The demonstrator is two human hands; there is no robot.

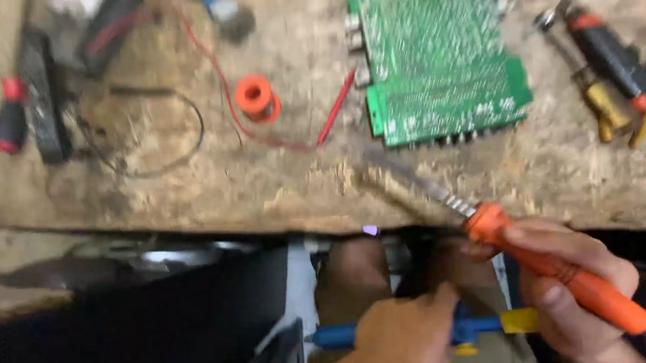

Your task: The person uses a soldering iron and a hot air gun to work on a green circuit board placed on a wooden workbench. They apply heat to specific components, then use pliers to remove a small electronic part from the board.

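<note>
Right hand fingers clamped on soldering iron by orange handle: light, stiff; grip handle only. Left hand on blue tool, fingers' state indeterminate.

green circuit board, orange solder spool, red probe, pliers

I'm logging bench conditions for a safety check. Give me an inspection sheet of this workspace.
Surface: worn, rough wooden bench.
Job's things: orange-handled soldering iron, tip over the bench edge; blue and yellow tool below the bench.
Clutter: green circuit board, orange solder spool, pliers, red-handled screwdriver.
Grippers: right hand holds the iron; left hand on the blue tool.
Cables: red wire, black wire loop.
Surroundings: dark, blurred under the bench.
</note>
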